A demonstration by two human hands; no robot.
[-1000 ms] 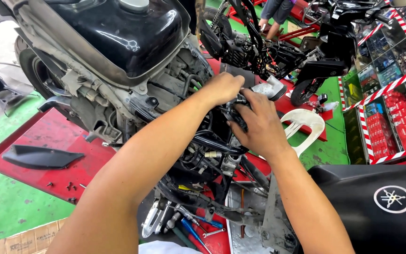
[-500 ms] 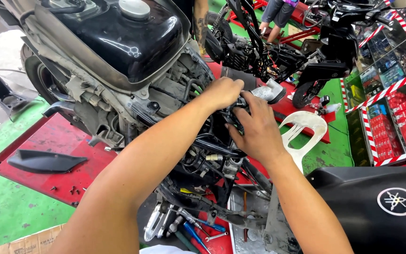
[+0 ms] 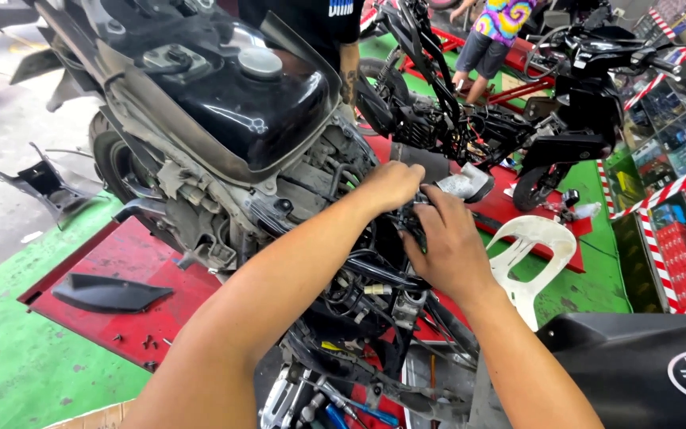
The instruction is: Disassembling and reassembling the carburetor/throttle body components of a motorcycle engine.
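Low in the frame, both forearms reach into a stripped motorcycle. The right hand has its fingers curled round a black wiring bundle at centre frame, bracing it, while the left hand clenches onto the same bundle from above. Beyond sit the glossy black fuel tank, upper left, and a white plastic chair at right.
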